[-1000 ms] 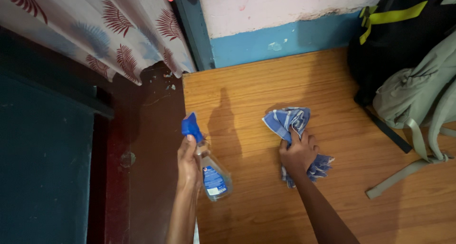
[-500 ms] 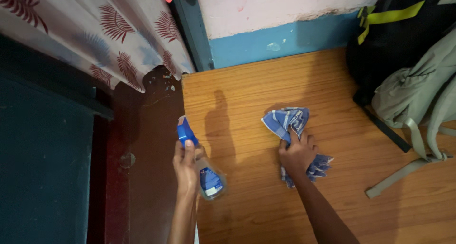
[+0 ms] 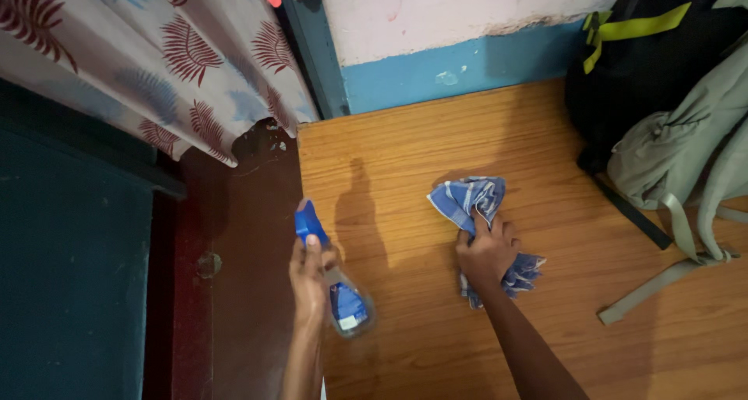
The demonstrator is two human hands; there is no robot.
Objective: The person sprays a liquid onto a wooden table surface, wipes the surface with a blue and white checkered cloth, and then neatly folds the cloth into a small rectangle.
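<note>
Gripping a spray bottle (image 3: pixel 335 287), the left hand (image 3: pixel 309 279) hovers at the wooden surface's (image 3: pixel 436 353) edge; the right hand (image 3: pixel 487 253) clutches a blue cloth (image 3: pixel 467 199) there.

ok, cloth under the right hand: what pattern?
Crumpled blue-and-white striped cloth, seen in the head view.

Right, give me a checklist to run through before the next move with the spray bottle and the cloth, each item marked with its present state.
1. Left hand has a firm grip on the spray bottle: ok.
2. Blue nozzle aimed over the wooden table: cannot tell, it sits right at the table's left edge.
3. Right hand pressing the blue checked cloth flat on the table: ok.
4. Liquid left in the bottle: cannot tell.
5. Grey backpack and black bag apart from the cloth: ok.
</note>
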